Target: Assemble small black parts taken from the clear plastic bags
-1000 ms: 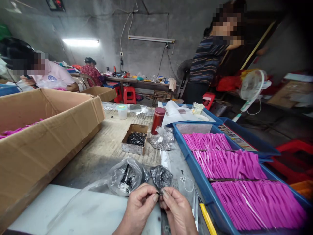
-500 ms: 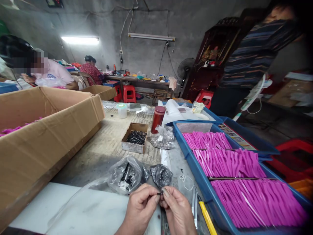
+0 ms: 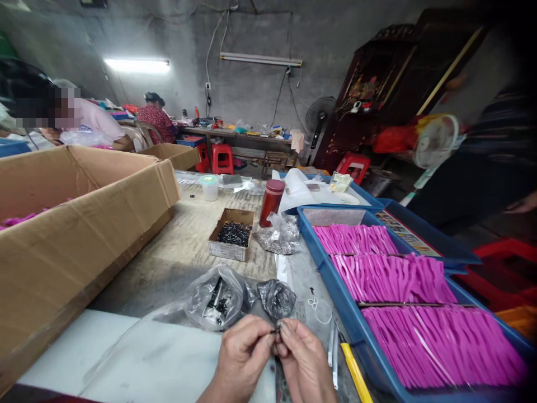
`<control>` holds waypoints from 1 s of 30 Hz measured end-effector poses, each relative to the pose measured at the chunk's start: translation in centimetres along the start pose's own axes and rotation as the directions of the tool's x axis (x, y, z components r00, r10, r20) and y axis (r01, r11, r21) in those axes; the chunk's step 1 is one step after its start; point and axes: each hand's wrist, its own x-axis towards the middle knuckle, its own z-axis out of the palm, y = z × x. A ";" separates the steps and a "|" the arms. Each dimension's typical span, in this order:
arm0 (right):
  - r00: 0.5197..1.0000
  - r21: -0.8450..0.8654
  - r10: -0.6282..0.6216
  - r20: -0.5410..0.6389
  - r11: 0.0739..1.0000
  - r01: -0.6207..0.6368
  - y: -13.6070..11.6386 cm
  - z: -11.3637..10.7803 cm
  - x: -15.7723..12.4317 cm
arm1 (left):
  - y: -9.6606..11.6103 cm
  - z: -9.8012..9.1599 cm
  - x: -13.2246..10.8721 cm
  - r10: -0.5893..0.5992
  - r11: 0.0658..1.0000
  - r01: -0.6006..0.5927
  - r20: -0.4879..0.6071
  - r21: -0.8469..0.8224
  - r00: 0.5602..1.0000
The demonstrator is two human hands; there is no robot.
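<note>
My left hand (image 3: 245, 350) and my right hand (image 3: 302, 352) meet at the front of the table, fingertips almost touching. Both pinch a tiny dark part (image 3: 274, 331) between thumb and forefinger; its exact kind is too small to make out. Just beyond the left hand sits an open clear plastic bag (image 3: 218, 302) with small black pieces inside. A smaller dark plastic bag (image 3: 277, 298) stands right behind the fingertips. Under the left wrist lies a pale sheet (image 3: 138, 355).
A blue crate (image 3: 335, 285) of magenta strips (image 3: 440, 341) stands at right. A yellow-handled tool (image 3: 354, 372) lies beside it. A cardboard carton (image 3: 104, 224) fills the left. Further back are a small box of black pins (image 3: 235, 234) and a red canister (image 3: 272, 202). Co-workers sit behind.
The person in the striped top at right has moved further right, uncovering a fan and a red bag. My hands stay at the same spot, still pinching the tiny dark part.
</note>
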 end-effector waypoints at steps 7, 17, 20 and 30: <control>1.000 0.032 0.002 -0.006 0.999 -0.002 0.2 0.0 -0.1 | 0.0 0.1 -0.2 0.051 0.997 -0.050 -0.021 0.051 0.998; 0.999 0.048 0.000 -0.042 0.999 0.002 0.2 0.0 -0.3 | -0.4 0.4 -0.4 0.141 0.980 -0.135 -0.033 0.147 0.989; 0.999 0.041 -0.028 -0.047 0.999 0.030 0.4 -0.2 -0.2 | -0.4 0.4 -0.4 0.159 0.977 -0.152 -0.039 0.153 0.986; 0.999 0.115 -0.006 -0.037 0.993 0.010 0.6 -0.3 -0.4 | -0.4 0.5 -0.5 0.163 0.974 -0.157 -0.024 0.162 0.986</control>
